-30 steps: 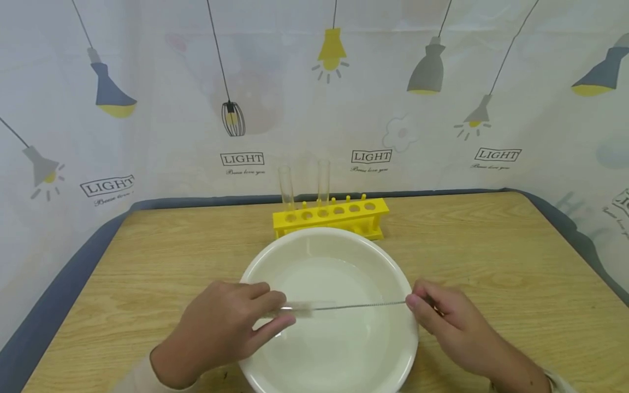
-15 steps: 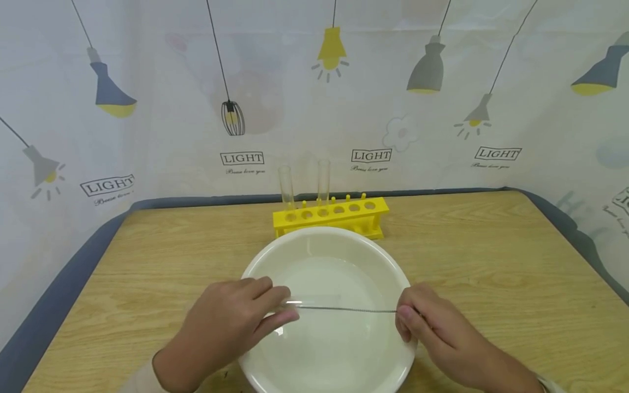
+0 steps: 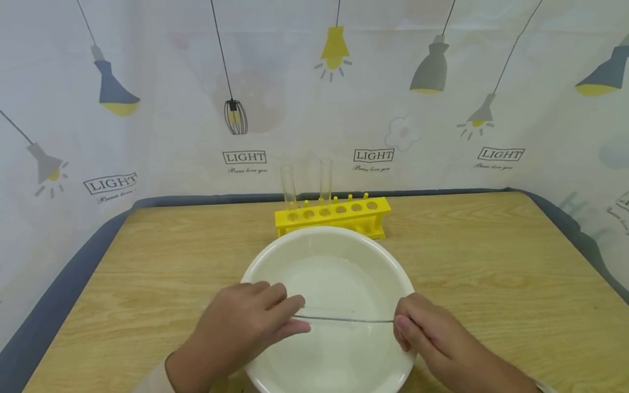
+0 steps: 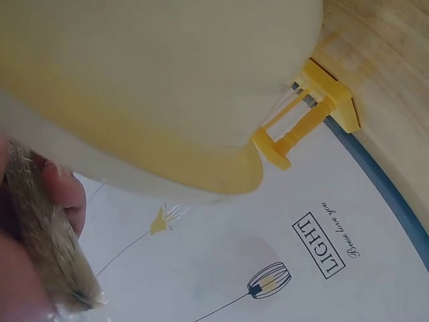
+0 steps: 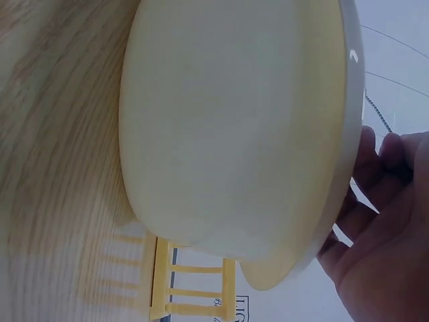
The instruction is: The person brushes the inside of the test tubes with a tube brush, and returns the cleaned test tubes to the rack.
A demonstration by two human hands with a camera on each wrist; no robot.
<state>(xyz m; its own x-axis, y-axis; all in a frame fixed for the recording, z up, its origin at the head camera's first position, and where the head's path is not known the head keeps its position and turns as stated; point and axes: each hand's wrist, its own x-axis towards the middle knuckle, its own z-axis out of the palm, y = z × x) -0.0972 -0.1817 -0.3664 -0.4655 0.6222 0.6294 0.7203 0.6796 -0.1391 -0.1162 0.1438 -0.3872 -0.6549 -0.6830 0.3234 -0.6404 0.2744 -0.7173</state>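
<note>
Both hands: sat a touch lower in frame than half a second earlier, and the left hand (image 3: 245, 322) had crept right with the test tube (image 3: 329, 313), so the gap between hands shrank.
Tube: hung over the middle of the white basin (image 3: 402, 268), long axis nearly level, mouth pointing right toward the right hand (image 3: 432, 333).
Left grip: fingers curled round the tube; left wrist cam showed bristles (image 4: 50, 235) inside it.
Brush stem (image 3: 368, 321): ran out of the mouth to the right, pretty much along the tube's axis, right end a hair lower.
Right grip: fingers pinched the stem near the basin's right rim, so left was on the tube, right well off its mouth.
Yellow rack (image 3: 316, 213): stood just behind the basin, upper middle.
</note>
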